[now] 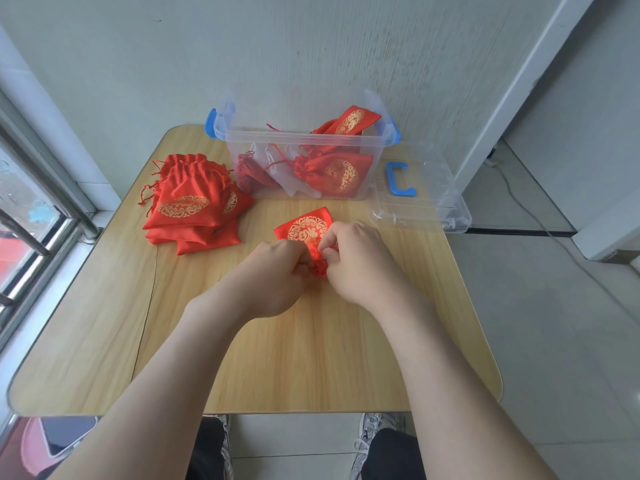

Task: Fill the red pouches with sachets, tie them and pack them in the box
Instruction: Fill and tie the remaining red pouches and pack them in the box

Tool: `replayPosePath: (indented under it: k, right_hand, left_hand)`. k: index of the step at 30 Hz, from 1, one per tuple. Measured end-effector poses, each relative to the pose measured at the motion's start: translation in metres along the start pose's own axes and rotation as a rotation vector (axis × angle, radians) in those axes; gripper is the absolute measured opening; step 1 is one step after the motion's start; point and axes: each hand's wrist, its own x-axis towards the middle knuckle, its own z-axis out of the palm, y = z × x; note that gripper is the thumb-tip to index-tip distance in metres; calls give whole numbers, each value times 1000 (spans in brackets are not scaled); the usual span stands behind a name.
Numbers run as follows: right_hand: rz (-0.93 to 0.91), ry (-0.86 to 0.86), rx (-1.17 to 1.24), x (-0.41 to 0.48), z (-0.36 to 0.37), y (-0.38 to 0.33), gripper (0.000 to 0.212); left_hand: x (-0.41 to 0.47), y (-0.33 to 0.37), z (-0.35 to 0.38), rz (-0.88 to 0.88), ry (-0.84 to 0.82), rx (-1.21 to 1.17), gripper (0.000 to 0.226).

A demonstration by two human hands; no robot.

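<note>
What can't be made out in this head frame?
Head view, the only one:
1. Neck and cord of the pouch: covered by the left hand and right hand; tied or not, cannot tell.
2. What is inside it: hidden by the fabric.
3. Contents of the box: cloudy wall and overlap hide the count.
4. Lower pouches in the stack: covered by the upper ones.
</note>
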Motion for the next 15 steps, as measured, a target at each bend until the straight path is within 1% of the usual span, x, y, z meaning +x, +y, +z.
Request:
replayPosePath:
  k: [2,5,7,10,15]
  right_hand:
    - [-21,-2,22,0,-2,-5,17]
    - [-3,-16,102,-1,-7,-12,25]
    - [6,-23,128,-1,-7,-14,28]
    - [6,-7,121,-1,-6,-11,26]
    - [12,42,138,1,0,-4,19]
  left_hand:
    - [-1,2,1,-40,3,-5,21]
    - [-1,5,1,-85,19,-28,24]
    - [-1,6,0,-101,39,-59,32]
    - [0,2,-1,-95,81,-76,42]
    - [1,-3,-4,-106,164,-85,38]
